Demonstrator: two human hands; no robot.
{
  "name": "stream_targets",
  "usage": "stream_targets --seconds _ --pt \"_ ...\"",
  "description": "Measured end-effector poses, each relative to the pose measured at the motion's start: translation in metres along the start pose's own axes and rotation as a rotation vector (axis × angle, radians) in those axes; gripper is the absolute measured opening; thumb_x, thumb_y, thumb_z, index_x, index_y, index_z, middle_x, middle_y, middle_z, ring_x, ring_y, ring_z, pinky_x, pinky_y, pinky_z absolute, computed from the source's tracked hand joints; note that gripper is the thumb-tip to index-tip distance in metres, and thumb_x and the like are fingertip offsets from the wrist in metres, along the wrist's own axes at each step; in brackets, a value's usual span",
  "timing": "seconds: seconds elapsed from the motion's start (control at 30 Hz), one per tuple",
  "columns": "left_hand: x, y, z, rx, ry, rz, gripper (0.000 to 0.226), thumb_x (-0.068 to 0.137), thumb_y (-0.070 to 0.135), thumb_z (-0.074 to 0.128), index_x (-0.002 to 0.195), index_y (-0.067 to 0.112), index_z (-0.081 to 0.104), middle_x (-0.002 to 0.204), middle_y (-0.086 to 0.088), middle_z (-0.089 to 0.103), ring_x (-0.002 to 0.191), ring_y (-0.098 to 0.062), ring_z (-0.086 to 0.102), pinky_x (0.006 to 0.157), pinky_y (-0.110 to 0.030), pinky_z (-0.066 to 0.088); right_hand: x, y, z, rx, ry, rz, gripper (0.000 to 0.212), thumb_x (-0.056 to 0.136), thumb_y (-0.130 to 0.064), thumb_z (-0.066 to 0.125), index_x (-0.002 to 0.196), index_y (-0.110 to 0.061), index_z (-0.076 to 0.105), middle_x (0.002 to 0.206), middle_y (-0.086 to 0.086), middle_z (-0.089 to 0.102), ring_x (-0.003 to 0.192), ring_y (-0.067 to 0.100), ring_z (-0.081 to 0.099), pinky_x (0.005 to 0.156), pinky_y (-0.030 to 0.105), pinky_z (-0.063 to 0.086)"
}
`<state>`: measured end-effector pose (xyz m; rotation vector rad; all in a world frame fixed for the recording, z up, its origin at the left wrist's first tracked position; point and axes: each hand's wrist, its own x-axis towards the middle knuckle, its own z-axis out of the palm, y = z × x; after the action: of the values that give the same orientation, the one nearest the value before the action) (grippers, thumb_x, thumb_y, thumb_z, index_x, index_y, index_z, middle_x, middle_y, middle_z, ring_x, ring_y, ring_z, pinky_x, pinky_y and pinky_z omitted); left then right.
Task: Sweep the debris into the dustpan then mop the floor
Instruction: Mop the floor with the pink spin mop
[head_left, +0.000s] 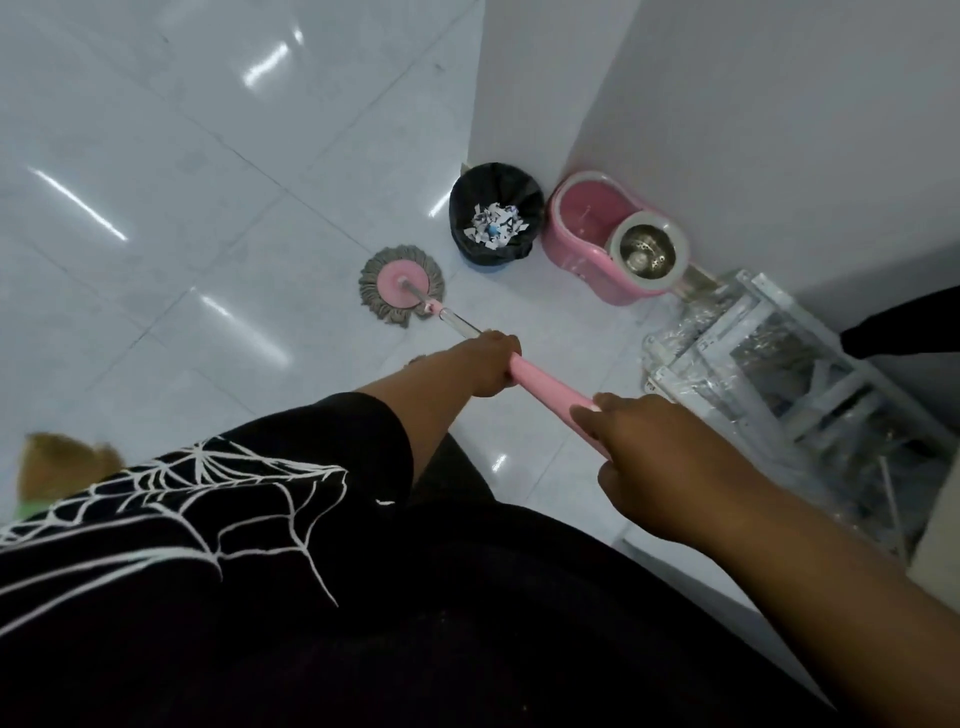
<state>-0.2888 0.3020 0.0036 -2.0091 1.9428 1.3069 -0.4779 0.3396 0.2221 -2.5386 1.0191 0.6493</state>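
Both hands gripping mop handle, mop head ahead

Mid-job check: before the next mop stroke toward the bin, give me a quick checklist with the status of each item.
1. Both hands on the mop handle: ok; left hand grips lower, right hand higher.
2. Mop head flat on the floor: ok.
3. Debris swept up: ok as far as visible; paper scraps lie inside the trash bin, none seen on the tiles.
4. Clearance ahead: not ok; the bin stands close beyond the mop head.
5. Mop bucket within reach for rinsing: ok, beside the bin at the wall.
6. Mop head wet enough: cannot tell.
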Motion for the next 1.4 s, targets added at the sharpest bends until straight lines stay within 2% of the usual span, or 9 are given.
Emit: stream_targets --seconds 0.1,0.23,0.33,0.57,0.7,0.83,1.03,1.23,1.4 --pt "-0.006 0.011 0.010 0.033 -0.020 0.011 0.038 0.091 0.028 0.064 0.122 0.013 0.051 0.121 -0.013 0.053 0.104 -0.026 0.059 0.094 -0.042 0.049 -0.017 -0.002 0.008 -0.022 0.010 0.001 0.030 0.089 -0.020 0.052 0.119 -0.022 0.054 0.093 -0.004 0.049 0.072 0.016 0.044 0.050 0.019 0.018" --pt "-0.008 -0.001 0.008 0.041 -0.017 0.030 0.035 0.091 0.028 0.064 0.121 0.014 0.052 0.121 -0.012 0.053 0.102 -0.025 0.058 0.092 -0.039 0.049 -0.011 -0.008 0.013 -0.027 0.017 -0.016 0.030 0.089 -0.021 0.051 0.118 -0.022 0.053 0.094 -0.003 0.051 0.071 0.017 0.042 0.062 0.024 0.030" --pt "-0.001 -0.012 -0.003 0.005 0.012 0.019 0.035 0.091 0.026 0.064 0.122 0.013 0.052 0.124 -0.013 0.051 0.103 -0.026 0.058 0.093 -0.039 0.049 0.008 -0.006 0.006 -0.028 0.015 -0.009 0.030 0.088 -0.022 0.053 0.118 -0.022 0.056 0.106 0.001 0.060 0.076 0.019 0.054 0.065 0.024 0.035" --pt "0.040 -0.071 -0.070 -0.077 0.106 -0.025 0.038 0.090 0.017 0.063 0.126 0.009 0.051 0.133 -0.015 0.044 0.113 -0.031 0.056 0.102 -0.042 0.043 0.105 -0.018 -0.038 -0.040 -0.002 -0.002 0.036 0.088 -0.019 0.054 0.124 -0.019 0.058 0.110 0.006 0.063 0.081 0.023 0.060 0.073 0.032 0.052" --pt "0.071 -0.126 -0.127 -0.087 0.129 -0.028 0.037 0.089 0.013 0.061 0.125 0.010 0.052 0.133 -0.014 0.046 0.121 -0.030 0.051 0.106 -0.040 0.039 0.180 -0.036 -0.071 -0.018 0.025 0.001 0.035 0.089 -0.020 0.055 0.123 -0.019 0.057 0.109 0.007 0.063 0.069 0.020 0.050 0.063 0.027 0.043" --pt "0.098 -0.177 -0.183 -0.074 0.146 -0.079 0.038 0.089 0.013 0.061 0.126 0.014 0.052 0.136 -0.012 0.044 0.117 -0.029 0.053 0.103 -0.038 0.043 0.253 -0.058 -0.098 -0.007 0.044 0.007 0.032 0.088 -0.018 0.054 0.120 -0.016 0.057 0.108 0.009 0.062 0.065 0.022 0.044 0.054 0.026 0.028" --pt "0.118 -0.227 -0.247 0.020 0.087 -0.061 0.040 0.088 0.017 0.066 0.125 0.011 0.053 0.131 -0.014 0.048 0.112 -0.030 0.056 0.102 -0.042 0.045 0.320 -0.086 -0.120 0.100 0.088 0.041 0.031 0.090 -0.020 0.056 0.119 -0.013 0.060 0.110 0.012 0.063 0.072 0.025 0.057 0.066 0.034 0.051" --pt "0.110 -0.232 -0.246 0.061 0.049 -0.065 0.046 0.087 0.017 0.067 0.130 0.010 0.050 0.134 -0.015 0.046 0.116 -0.031 0.055 0.103 -0.042 0.043 0.315 -0.103 -0.114 0.124 0.069 0.077 0.030 0.090 -0.017 0.054 0.119 -0.012 0.057 0.112 0.011 0.060 0.075 0.026 0.057 0.069 0.038 0.054" --pt "0.079 -0.215 -0.215 0.120 -0.017 -0.044 0.044 0.088 0.020 0.067 0.128 0.011 0.050 0.132 -0.014 0.048 0.114 -0.031 0.056 0.102 -0.042 0.044 0.271 -0.121 -0.091 0.146 0.054 0.118 0.030 0.089 -0.015 0.055 0.119 -0.015 0.056 0.105 0.006 0.058 0.068 0.019 0.047 0.061 0.029 0.043"
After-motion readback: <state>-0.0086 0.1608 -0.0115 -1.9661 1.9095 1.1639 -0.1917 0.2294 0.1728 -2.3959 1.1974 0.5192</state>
